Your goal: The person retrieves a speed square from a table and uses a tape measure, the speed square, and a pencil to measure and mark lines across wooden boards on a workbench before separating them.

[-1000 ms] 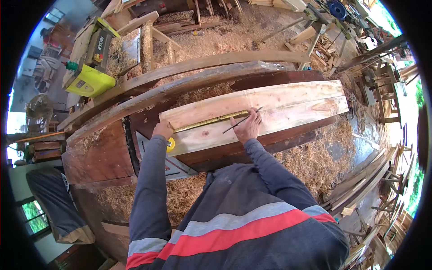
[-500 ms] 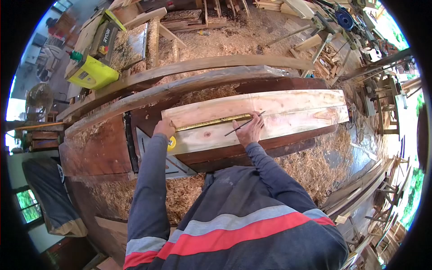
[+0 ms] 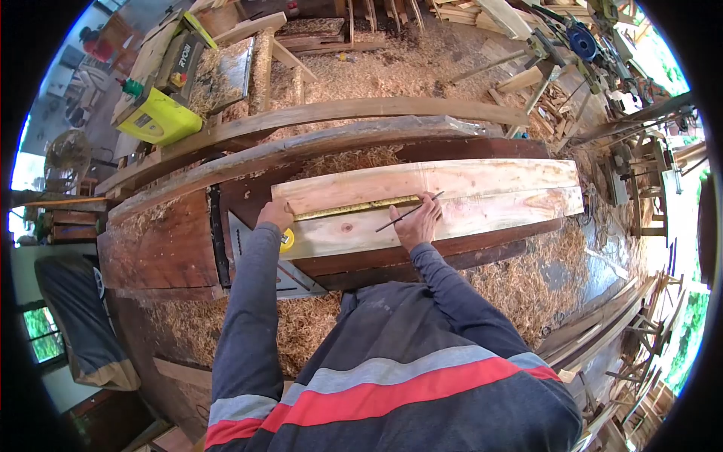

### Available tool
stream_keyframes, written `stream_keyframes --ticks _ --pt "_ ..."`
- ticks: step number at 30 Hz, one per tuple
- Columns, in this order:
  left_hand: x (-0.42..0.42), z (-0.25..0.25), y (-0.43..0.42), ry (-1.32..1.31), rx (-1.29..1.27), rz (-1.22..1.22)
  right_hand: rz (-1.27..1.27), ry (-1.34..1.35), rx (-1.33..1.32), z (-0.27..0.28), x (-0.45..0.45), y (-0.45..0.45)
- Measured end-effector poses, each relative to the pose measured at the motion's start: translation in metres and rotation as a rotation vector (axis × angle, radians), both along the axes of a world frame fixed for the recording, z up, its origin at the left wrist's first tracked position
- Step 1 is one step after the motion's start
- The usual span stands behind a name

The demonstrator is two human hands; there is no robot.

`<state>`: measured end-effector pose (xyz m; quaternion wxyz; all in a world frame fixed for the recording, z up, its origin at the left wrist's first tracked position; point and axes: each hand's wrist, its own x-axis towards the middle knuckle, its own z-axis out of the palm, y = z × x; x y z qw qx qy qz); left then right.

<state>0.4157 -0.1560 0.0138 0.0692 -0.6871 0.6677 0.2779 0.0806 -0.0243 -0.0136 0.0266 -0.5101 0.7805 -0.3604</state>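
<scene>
A pale wooden board (image 3: 497, 181) with a seam along its length lies across dark reddish-brown timber (image 3: 162, 248). Along the board stretches the yellow blade of a tape measure (image 3: 354, 207), its round yellow case hanging below my left hand (image 3: 277, 214). That hand is closed on the tape at the board's left end. My right hand (image 3: 419, 224) rests near the board's middle, at the other end of the blade. A dark, thin pencil (image 3: 388, 224) slants through its closed fingers. Under the board's left end, a grey metal triangular square (image 3: 297, 282) sticks out.
Beyond the board run two long rough beams (image 3: 339, 135). A lime-green Ryobi machine (image 3: 162, 117) stands at the back left. Wood shavings (image 3: 520, 290) cover the floor. A circular saw (image 3: 581, 41) and stacked timber (image 3: 602, 316) are on the right.
The view has shifted slightly, so the far part of the scene sits a little lower. Both hands keep their hold on the tape and pencil, with hardly any movement.
</scene>
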Motion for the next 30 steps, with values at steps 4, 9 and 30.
stream_keyframes --ticks 4,9,30 --pt "0.004 -0.010 0.001 0.011 -0.057 -0.011 0.004 0.016 -0.009 0.002 0.000 0.000" --pt "0.004 -0.012 0.001 0.027 -0.110 -0.019 -0.001 0.005 0.003 0.003 0.000 0.001" --pt "0.000 -0.004 0.002 0.009 -0.117 -0.043 0.087 0.039 0.053 0.017 0.003 0.002"
